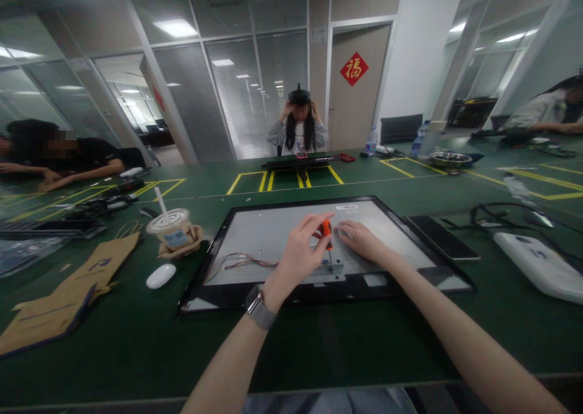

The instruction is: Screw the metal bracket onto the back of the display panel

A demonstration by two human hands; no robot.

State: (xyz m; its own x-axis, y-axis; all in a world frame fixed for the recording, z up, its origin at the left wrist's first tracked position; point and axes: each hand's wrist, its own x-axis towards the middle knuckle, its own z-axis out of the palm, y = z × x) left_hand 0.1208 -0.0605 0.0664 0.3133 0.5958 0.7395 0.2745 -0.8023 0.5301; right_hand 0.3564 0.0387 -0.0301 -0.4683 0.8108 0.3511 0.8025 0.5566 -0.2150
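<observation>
A flat monitor panel lies face down on the green table, grey metal back up, in a black frame. My left hand is closed round an orange-handled screwdriver, held upright with its tip on the panel's lower middle. My right hand rests beside it on the panel, fingers curled close to the screwdriver's handle. Thin red and white wires run across the panel's left part. A watch sits on my left wrist.
A lidded drink cup with a straw, a white mouse and brown paper bags lie left. A black phone, cables and a white device lie right. A person sits across the table; others sit at both sides.
</observation>
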